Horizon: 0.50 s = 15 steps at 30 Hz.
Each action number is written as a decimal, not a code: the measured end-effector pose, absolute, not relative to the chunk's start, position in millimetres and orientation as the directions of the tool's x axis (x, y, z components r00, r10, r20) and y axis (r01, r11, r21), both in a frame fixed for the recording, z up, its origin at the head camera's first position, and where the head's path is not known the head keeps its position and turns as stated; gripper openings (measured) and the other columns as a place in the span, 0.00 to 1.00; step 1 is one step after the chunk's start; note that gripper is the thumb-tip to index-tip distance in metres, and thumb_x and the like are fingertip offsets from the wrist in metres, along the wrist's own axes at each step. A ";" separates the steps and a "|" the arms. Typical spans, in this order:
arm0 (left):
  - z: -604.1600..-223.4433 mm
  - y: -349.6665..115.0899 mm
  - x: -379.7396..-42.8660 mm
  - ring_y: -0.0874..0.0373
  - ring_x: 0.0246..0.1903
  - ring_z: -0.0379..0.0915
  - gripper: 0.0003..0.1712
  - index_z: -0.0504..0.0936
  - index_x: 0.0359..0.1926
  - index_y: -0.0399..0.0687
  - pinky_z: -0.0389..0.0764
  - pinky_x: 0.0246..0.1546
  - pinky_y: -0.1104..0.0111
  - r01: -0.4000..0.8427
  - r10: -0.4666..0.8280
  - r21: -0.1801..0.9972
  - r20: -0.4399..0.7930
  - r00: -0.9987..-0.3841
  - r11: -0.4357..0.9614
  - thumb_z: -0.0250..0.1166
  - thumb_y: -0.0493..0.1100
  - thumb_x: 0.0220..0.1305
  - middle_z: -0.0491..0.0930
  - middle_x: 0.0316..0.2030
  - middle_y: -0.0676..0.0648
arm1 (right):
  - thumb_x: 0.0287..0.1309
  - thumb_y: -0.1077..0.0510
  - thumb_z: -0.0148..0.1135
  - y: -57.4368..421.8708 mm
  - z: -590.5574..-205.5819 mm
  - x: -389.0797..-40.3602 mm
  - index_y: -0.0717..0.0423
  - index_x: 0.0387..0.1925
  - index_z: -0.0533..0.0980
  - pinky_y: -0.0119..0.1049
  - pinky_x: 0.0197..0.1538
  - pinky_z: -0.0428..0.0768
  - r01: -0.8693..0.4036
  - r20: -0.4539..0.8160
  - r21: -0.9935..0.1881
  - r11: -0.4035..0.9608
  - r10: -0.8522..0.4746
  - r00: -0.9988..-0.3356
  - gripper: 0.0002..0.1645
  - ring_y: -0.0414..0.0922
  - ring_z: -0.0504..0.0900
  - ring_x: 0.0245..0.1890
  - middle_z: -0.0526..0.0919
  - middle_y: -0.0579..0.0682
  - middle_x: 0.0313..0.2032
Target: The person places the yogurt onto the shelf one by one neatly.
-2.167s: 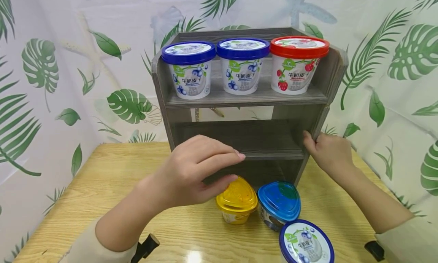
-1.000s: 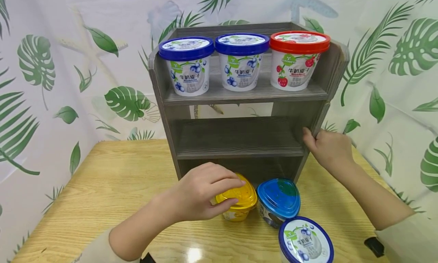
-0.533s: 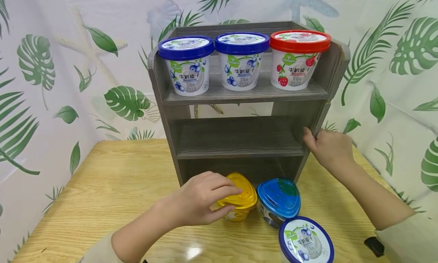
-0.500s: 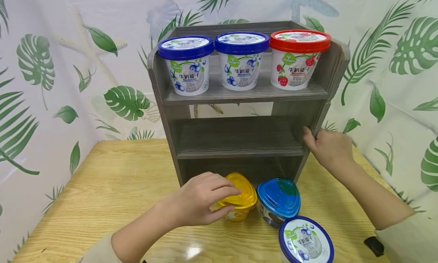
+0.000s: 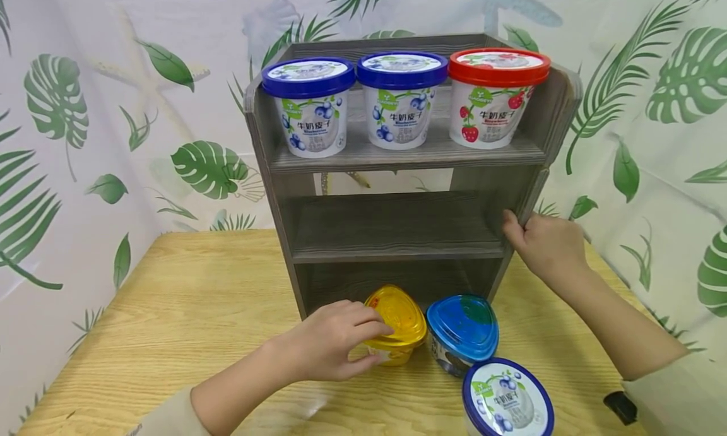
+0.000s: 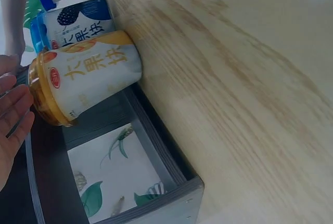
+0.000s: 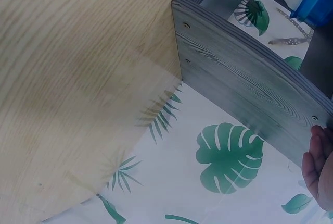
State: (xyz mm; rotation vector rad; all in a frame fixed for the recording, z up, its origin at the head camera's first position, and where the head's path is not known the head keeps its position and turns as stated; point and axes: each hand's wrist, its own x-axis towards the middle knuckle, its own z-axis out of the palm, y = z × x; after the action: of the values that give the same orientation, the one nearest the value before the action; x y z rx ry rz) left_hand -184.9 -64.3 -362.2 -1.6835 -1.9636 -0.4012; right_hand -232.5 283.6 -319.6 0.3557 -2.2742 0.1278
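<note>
My left hand (image 5: 341, 341) is at the left side of a yellow-lidded cup (image 5: 404, 316), its loosely bent fingers overlapping the lid's edge. In the left wrist view, fingers (image 6: 18, 101) lie right beside that yellow lid without curling round the cup. A blue-lidded cup (image 5: 462, 325) stands to the right of the yellow one, before the grey wooden shelf (image 5: 397, 257). My right hand (image 5: 545, 243) grips the shelf's right side panel, thumb inside the front edge; in the right wrist view, fingers (image 7: 314, 166) lie on the outer face.
On the top shelf stand two blueberry tubs, a left one (image 5: 309, 117) and a middle one (image 5: 400, 111), and a red-lidded strawberry tub (image 5: 488, 108). Another blueberry tub (image 5: 508, 398) is at the front right of the wooden table (image 5: 187, 310). Leaf-print cloth (image 5: 187, 108) hangs behind.
My left hand came down from in front of the shelf to the yellow cup, then drew slightly left and down along its lid. My right hand kept its grip; the cups stayed put.
</note>
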 end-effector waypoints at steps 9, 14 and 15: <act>-370.5 -65.0 -188.3 0.62 0.37 0.75 0.20 0.81 0.44 0.46 0.77 0.42 0.74 0.972 0.843 -0.086 0.518 -0.144 0.219 0.73 0.46 0.49 0.81 0.38 0.53 | 0.65 0.32 0.17 283.9 -319.9 -233.5 0.53 0.02 0.52 0.32 0.12 0.44 -0.301 0.755 0.024 0.953 -0.215 -0.619 0.44 0.42 0.49 0.06 0.51 0.46 0.04; -373.4 -64.2 -190.8 0.61 0.37 0.75 0.20 0.81 0.44 0.46 0.77 0.42 0.72 0.968 0.848 -0.090 0.507 -0.157 0.234 0.74 0.45 0.49 0.80 0.38 0.52 | 0.65 0.33 0.18 283.2 -319.6 -233.2 0.53 0.01 0.52 0.31 0.12 0.44 -0.303 0.755 0.022 0.953 -0.214 -0.620 0.44 0.42 0.48 0.06 0.52 0.47 0.04; -373.6 -64.1 -191.4 0.61 0.37 0.75 0.21 0.82 0.44 0.46 0.77 0.42 0.72 0.968 0.848 -0.091 0.506 -0.158 0.235 0.74 0.45 0.48 0.80 0.39 0.52 | 0.65 0.33 0.18 283.0 -319.5 -233.1 0.53 0.02 0.52 0.31 0.12 0.44 -0.303 0.757 0.022 0.953 -0.214 -0.618 0.44 0.42 0.48 0.06 0.52 0.47 0.03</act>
State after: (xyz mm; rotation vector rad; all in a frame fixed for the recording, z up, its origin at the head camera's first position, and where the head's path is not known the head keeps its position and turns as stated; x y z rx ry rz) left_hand -191.4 -64.1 -373.6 -1.6613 -2.0595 -0.3514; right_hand -233.1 283.0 -319.5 0.3620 -2.2578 0.1355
